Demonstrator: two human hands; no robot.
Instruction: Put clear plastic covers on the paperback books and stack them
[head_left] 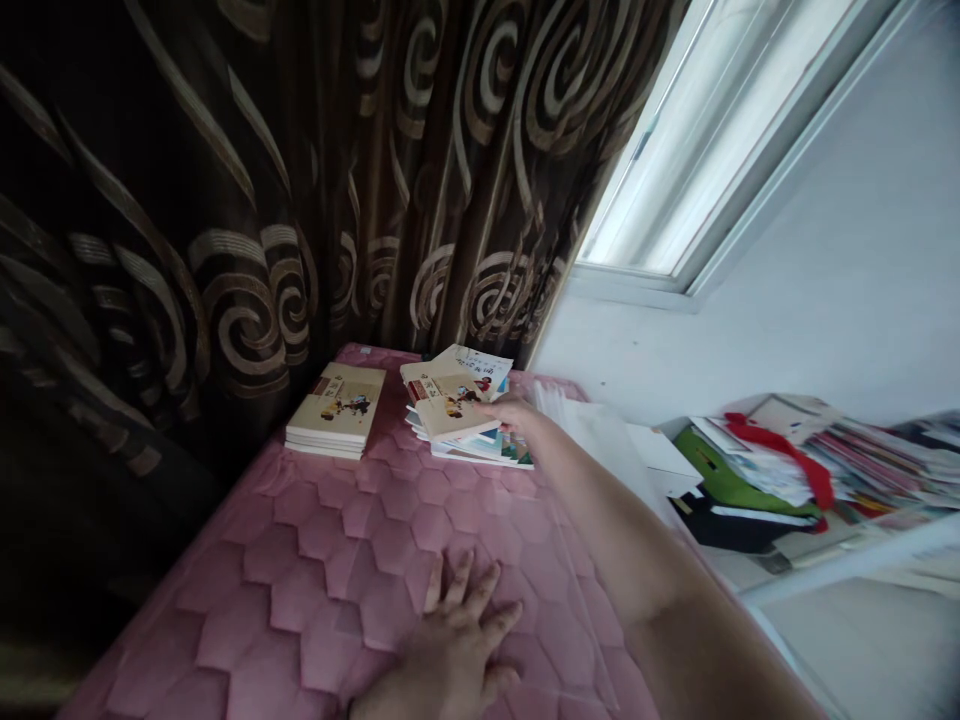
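My right hand [516, 413] reaches far forward and pinches the right edge of a beige book [442, 405] with small cartoon figures on its cover. That book lies tilted on a loose pile of thin books [480, 455]; a white-covered book [487, 365] pokes out behind it. To the left stands a neat stack of similar beige books [337, 405]. Close to me, my left hand [461, 635] rests palm down with its fingers spread on the pink quilted surface [300, 580], holding nothing. A sheet of clear plastic seems to lie under and beside it.
A dark patterned curtain [390, 180] hangs behind and to the left. On the right, a shelf holds papers, a green item [712, 465] and a red cloth strip [795, 465]. White sheets [600, 440] lie beside my right arm. A window [675, 150] is above.
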